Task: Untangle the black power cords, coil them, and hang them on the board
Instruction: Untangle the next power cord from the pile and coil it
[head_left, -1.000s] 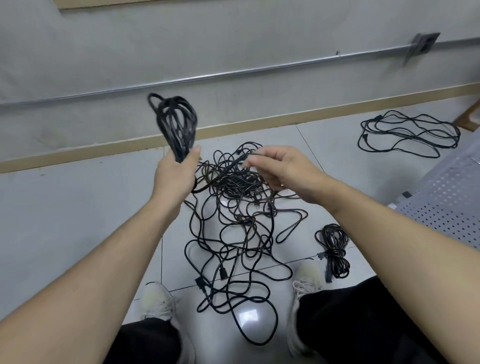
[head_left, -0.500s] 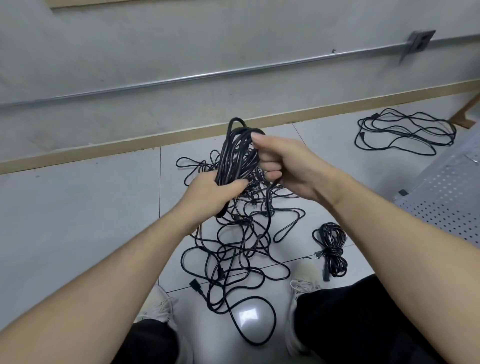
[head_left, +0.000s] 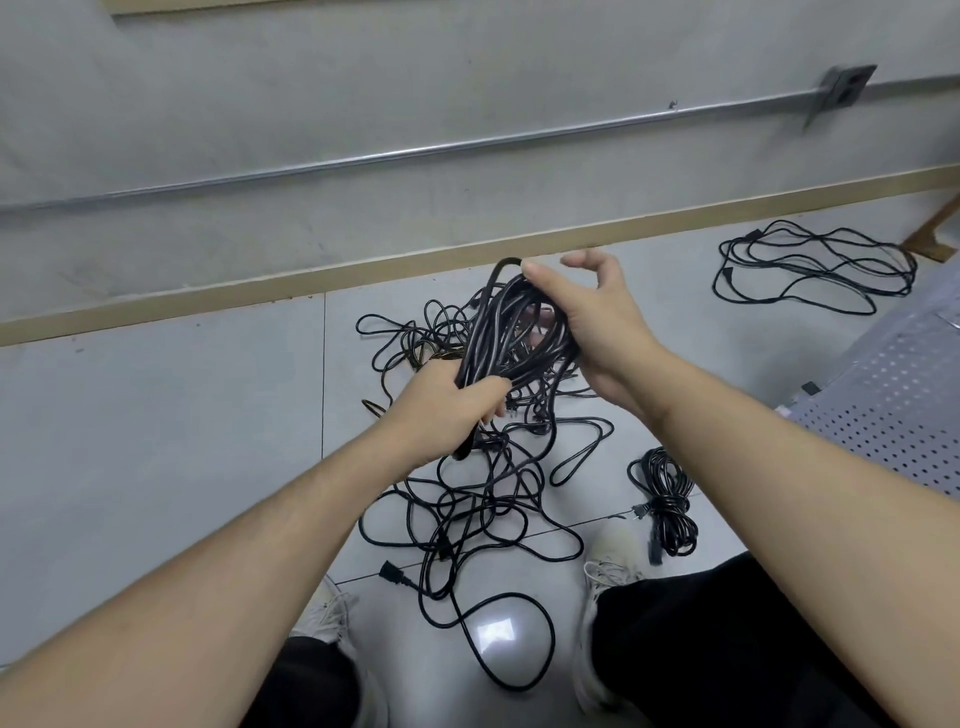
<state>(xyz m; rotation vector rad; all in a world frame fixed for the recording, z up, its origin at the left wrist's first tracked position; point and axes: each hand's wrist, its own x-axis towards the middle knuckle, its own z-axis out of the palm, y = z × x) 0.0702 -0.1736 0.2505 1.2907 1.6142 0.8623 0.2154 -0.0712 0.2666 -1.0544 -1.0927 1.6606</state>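
two hands share one bundle right now. our left hand (head_left: 447, 402) has its fingers (head_left: 488, 387) curled round the lower neck of the coiled cord (head_left: 511, 332), thumb over the top, so the loops are pinched together there. our right hand (head_left: 592, 322) sits against the upper right of the same coil: the thumb lies on the top strands, some fingertips show through the loops from behind, and the index is lifted and bent clear of the cord. we read that as a loose hold, not a firm one.

the coil hangs in the air above the tangled pile (head_left: 483, 493) on the floor (head_left: 156, 441), between us and the wall. whether a tail of it runs down into the pile we cannot tell. a tied bundle (head_left: 662, 499) lies by our right shoe, and a loose cord (head_left: 815, 265) lies well apart near the wall. the perforated board (head_left: 893, 405) is at the right edge.

we judge this cord light for one hand but springy. its rubbery jacket should grip skin well, yet the loops will want to fan open wherever they are not squeezed. the safest hold is where the left hand already is, across all strands at the narrow waist. the heavier plug ends may swing and snag the pile, so we would lift clear before wrapping.
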